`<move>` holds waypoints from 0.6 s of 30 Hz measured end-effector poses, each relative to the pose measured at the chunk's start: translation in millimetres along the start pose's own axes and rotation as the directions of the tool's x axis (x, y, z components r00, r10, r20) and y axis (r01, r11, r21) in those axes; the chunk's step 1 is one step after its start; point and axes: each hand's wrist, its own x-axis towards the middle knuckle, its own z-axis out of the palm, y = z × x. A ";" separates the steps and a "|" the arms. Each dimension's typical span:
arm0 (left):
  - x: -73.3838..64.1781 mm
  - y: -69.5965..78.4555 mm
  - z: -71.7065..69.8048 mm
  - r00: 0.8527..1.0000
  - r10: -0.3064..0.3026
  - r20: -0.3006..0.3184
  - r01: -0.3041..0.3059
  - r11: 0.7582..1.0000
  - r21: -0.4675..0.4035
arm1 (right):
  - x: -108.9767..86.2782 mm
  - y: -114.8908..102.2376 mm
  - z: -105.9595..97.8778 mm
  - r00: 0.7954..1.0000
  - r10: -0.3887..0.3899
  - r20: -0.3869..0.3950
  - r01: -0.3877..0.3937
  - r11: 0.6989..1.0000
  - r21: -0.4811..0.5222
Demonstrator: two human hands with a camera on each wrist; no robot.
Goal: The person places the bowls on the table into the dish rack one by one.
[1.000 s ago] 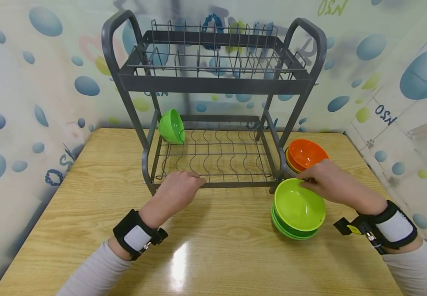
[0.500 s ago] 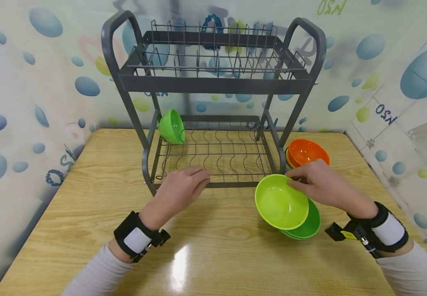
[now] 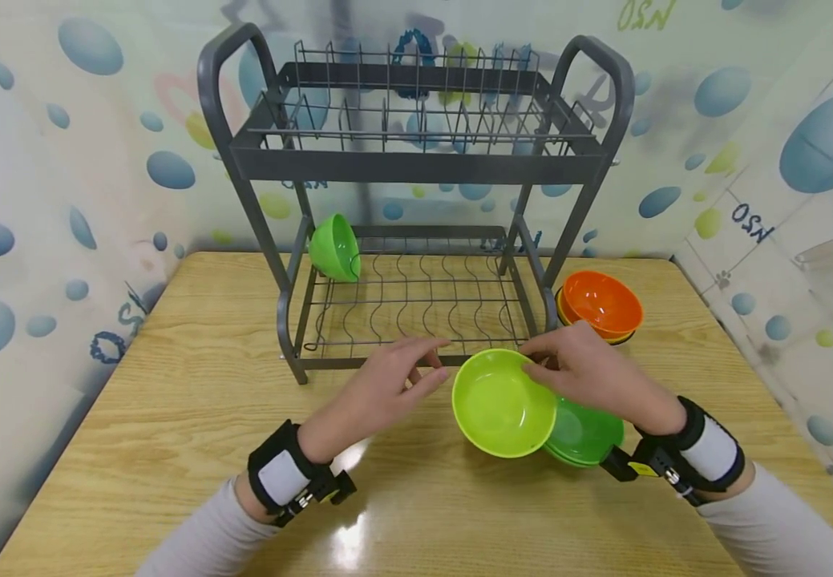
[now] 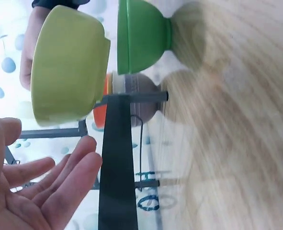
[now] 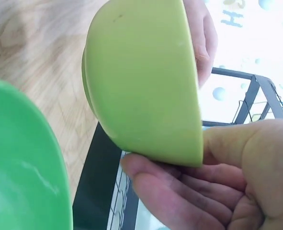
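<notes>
My right hand pinches the rim of a yellow-green bowl between thumb and fingers, holding it above the table in front of the rack. In the right wrist view the bowl hangs tilted, with the thumb inside the rim and the fingers under its outer wall. My left hand is just left of the bowl, fingers apart and parted from the thumb. A gap shows between the left hand and the bowl in the left wrist view. Green bowls stand nested on the table below my right hand.
A dark two-tier dish rack stands against the patterned wall. One green bowl leans on its side at the left of the lower tier. Right of the rack is a stack topped by an orange bowl. Wooden table surrounds the rack.
The yellow-green bowl has been lifted off the green stack and moved left in my right hand. My left hand has moved right toward it, its fingers spreading.
</notes>
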 end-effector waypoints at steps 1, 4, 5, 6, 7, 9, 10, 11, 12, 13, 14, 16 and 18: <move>0.5 0.7 1.6 0.999 -0.027 0.017 0.028 0.999 -0.036 | 1.0 -1.2 1.6 1.000 -0.002 0.003 0.001 1.000 0.004; 1.2 2.9 5.4 0.994 -0.090 0.059 0.094 0.992 -0.082 | 3.7 -3.7 6.9 1.000 -0.005 -0.008 0.005 1.000 0.002; 1.2 3.2 6.5 0.993 -0.100 0.069 0.105 0.991 -0.079 | 4.3 -4.6 8.4 1.000 -0.006 -0.012 0.006 1.000 0.005; 1.3 3.3 7.5 0.991 -0.110 0.076 0.116 0.990 -0.075 | 4.8 -5.5 9.8 1.000 -0.005 -0.014 0.005 1.000 0.010; 1.3 3.5 8.5 0.990 -0.115 0.078 0.120 0.991 -0.065 | 5.2 -6.5 11.1 1.000 -0.004 -0.017 0.004 1.000 0.013; 1.3 4.3 10.2 0.988 -0.130 0.088 0.135 0.989 -0.060 | 6.0 -8.1 13.4 1.000 -0.001 -0.019 0.001 1.000 0.021; 1.4 4.6 11.0 0.987 -0.133 0.093 0.140 0.988 -0.064 | 6.6 -8.9 14.4 1.000 -0.002 -0.018 0.003 1.000 0.024; 1.6 4.8 11.8 0.986 -0.136 0.098 0.143 0.987 -0.068 | 7.1 -9.7 15.4 1.000 -0.001 -0.019 0.001 1.000 0.026; 1.8 5.0 12.4 0.985 -0.137 0.101 0.145 0.987 -0.075 | 7.7 -10.5 16.2 1.000 0.000 -0.021 0.000 1.000 0.024; 1.9 5.1 12.9 0.985 -0.139 0.106 0.148 0.986 -0.083 | 8.0 -11.4 16.8 1.000 0.001 -0.023 -0.001 1.000 0.022; 2.0 5.1 13.3 0.984 -0.142 0.111 0.152 0.984 -0.093 | 8.5 -12.1 17.6 1.000 0.002 -0.025 -0.002 1.000 0.020; 2.2 4.9 14.1 0.982 -0.148 0.121 0.162 0.981 -0.111 | 8.9 -13.5 18.9 0.999 0.003 -0.032 -0.003 1.000 0.011; 2.2 4.9 14.7 0.979 -0.159 0.128 0.174 0.977 -0.122 | 8.3 -14.4 19.9 0.999 0.002 -0.039 -0.002 1.000 0.008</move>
